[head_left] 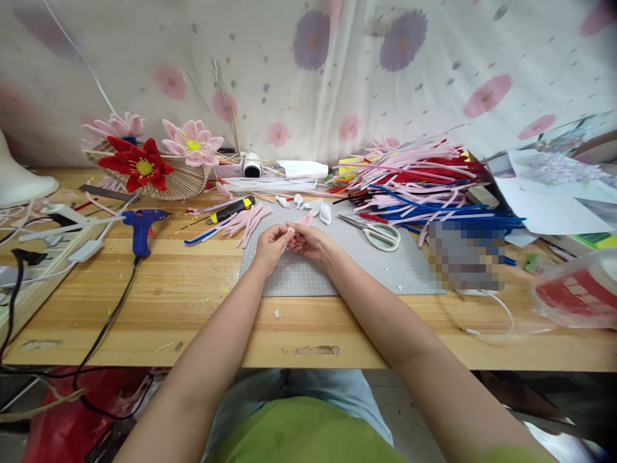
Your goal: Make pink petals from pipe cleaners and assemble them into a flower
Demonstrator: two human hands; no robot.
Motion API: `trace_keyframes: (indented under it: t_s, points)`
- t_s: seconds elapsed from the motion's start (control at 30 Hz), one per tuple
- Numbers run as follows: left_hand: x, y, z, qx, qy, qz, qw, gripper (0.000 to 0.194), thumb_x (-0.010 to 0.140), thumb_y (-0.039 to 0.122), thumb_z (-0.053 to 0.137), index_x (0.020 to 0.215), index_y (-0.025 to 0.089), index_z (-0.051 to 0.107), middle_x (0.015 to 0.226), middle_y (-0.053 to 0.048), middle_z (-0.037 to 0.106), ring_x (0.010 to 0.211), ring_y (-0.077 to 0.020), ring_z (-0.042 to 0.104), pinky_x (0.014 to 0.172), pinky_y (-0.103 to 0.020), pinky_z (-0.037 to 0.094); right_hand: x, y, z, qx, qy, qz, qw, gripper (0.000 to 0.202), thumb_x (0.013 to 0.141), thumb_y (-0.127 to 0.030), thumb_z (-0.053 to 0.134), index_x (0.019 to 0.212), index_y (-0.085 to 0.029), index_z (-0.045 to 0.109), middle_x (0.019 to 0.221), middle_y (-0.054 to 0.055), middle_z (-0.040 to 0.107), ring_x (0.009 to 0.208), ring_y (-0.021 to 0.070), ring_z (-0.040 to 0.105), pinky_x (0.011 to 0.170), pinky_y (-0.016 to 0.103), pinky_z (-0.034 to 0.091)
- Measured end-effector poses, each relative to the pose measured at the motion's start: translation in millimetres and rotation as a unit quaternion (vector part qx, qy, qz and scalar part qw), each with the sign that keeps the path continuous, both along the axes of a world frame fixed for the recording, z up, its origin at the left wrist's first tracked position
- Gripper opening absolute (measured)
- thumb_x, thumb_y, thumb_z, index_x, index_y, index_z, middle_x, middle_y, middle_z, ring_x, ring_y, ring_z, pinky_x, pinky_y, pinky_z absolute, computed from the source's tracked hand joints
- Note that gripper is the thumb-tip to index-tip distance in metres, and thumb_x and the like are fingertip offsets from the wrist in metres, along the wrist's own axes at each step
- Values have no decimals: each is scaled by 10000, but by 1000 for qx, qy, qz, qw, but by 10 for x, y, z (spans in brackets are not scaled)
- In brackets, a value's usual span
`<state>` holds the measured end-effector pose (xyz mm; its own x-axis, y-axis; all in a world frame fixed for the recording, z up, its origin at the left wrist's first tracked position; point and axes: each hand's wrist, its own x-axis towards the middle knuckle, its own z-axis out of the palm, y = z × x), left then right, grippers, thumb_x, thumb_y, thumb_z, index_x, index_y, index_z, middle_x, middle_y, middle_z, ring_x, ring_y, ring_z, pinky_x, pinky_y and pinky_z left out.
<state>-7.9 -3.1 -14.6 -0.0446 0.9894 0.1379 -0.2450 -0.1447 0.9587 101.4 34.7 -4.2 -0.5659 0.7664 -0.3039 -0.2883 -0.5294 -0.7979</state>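
My left hand [271,247] and my right hand [311,244] meet over the grey cutting mat [308,280], fingers pinched together. Between them is a pink pipe cleaner piece [305,220], its end sticking up past the right fingers; the fingers cover most of it. Just beyond the hands lie white petal-shaped pieces [325,212]. A pile of cut pink pipe cleaners [248,220] rests left of my left hand. Scissors [378,235] with pale handles lie closed on the mat, right of my right hand.
At left lie a blue glue gun [141,228] and a power strip [36,283]. Behind stand fluffy flowers [144,166] on a woven holder. A yellow-black utility knife [230,209] is near the mat. Bundled pipe cleaners [409,170] and a plastic tub [578,289] occupy the right.
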Motion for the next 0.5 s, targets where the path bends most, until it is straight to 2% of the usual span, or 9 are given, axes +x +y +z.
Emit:
trace_keyframes:
  t_s: [0.1, 0.23, 0.3, 0.4, 0.5]
  points:
    - [-23, -1, 22, -19, 16, -42, 999, 280, 610, 394, 704, 653, 136, 605, 567, 11, 586, 516, -83, 531, 535, -226, 458, 20, 11, -14, 18, 15, 13, 1000, 327, 744, -313, 594, 509, -158, 428, 396, -44, 436, 387, 52, 387, 422, 178, 321]
    - [-29, 6, 36, -26, 9, -42, 999, 280, 595, 396, 713, 653, 138, 620, 523, 37, 526, 476, -68, 475, 528, -240, 463, 27, 37, -29, 29, 17, 19, 999, 342, 747, -303, 591, 490, -165, 413, 367, -54, 392, 374, 62, 373, 432, 194, 349]
    - [-29, 6, 30, -15, 7, -36, 999, 262, 590, 381, 718, 632, 138, 628, 489, 47, 487, 459, -53, 425, 507, -217, 430, 30, 44, -27, 22, 21, 19, 999, 324, 742, -261, 593, 490, -163, 416, 351, -65, 355, 363, 54, 348, 428, 184, 343]
    - [-40, 0, 21, -4, 1, -35, 999, 242, 584, 359, 722, 598, 134, 635, 475, 35, 492, 462, -46, 403, 469, -189, 354, 42, 38, -17, 4, 25, 40, 999, 289, 744, -236, 586, 512, -150, 436, 375, -55, 383, 377, 43, 352, 403, 154, 295]
    - [-80, -7, 29, -12, -13, -58, 998, 239, 566, 347, 737, 576, 136, 626, 478, 29, 500, 469, -48, 410, 469, -188, 339, 58, 18, -6, -6, 24, 70, 997, 264, 734, -247, 596, 539, -144, 451, 387, -57, 389, 382, 35, 337, 378, 139, 229]
